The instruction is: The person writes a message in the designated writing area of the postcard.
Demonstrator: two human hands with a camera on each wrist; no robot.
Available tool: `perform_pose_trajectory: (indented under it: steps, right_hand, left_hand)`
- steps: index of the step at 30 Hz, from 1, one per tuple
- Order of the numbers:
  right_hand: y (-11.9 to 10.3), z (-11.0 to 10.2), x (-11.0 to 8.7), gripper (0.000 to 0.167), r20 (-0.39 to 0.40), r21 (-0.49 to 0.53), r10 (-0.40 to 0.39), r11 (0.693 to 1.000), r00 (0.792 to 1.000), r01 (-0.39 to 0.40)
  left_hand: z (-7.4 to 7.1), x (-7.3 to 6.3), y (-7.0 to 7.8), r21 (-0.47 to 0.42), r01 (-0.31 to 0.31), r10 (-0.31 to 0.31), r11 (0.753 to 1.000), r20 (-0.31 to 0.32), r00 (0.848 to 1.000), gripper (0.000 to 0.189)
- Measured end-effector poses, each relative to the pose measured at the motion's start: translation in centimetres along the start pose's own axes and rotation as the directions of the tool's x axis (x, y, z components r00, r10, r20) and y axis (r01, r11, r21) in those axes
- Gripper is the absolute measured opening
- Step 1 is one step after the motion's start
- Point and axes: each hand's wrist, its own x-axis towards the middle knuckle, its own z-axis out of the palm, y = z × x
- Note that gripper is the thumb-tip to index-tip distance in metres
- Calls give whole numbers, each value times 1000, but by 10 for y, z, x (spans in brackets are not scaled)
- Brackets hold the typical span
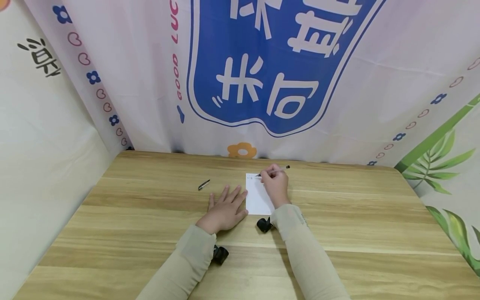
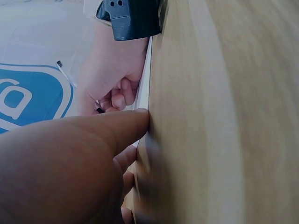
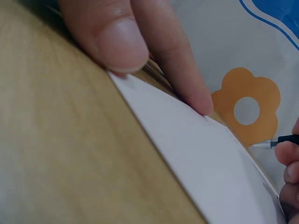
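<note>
A white sheet of paper (image 1: 258, 200) lies on the wooden table, with a few small marks near its top left corner. My right hand (image 1: 276, 185) pinches a pen (image 1: 279, 169), its tip at the upper part of the sheet. In the right wrist view the pen's pointed metal tip (image 3: 261, 145) shows beside the curled fingers. My left hand (image 1: 225, 211) lies flat with fingers spread, and its thumb and a finger touch the sheet's left edge. The left wrist view shows the left thumb (image 2: 133, 128) pressing at the paper's edge.
A dark pen cap (image 1: 204, 184) lies on the table (image 1: 150, 216) left of the sheet. Black wrist cameras sit by both cuffs, one (image 1: 264, 225) just below the paper. A printed curtain (image 1: 150, 104) hangs behind the table's far edge.
</note>
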Motion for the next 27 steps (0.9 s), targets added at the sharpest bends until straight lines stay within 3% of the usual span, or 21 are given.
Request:
perform_pose_trajectory:
  steps: [13,27]
  right_hand:
    - [5,1,2,13,45,-9,-15,1000,999,16]
    - [5,1,3,16,53,-39,-22,999,998,24]
  left_hand:
    - [-5,-3,4,8,-2,2,1000,7,1000,65]
    - [3,3,-2,6,0,0,1000,-4,1000,66]
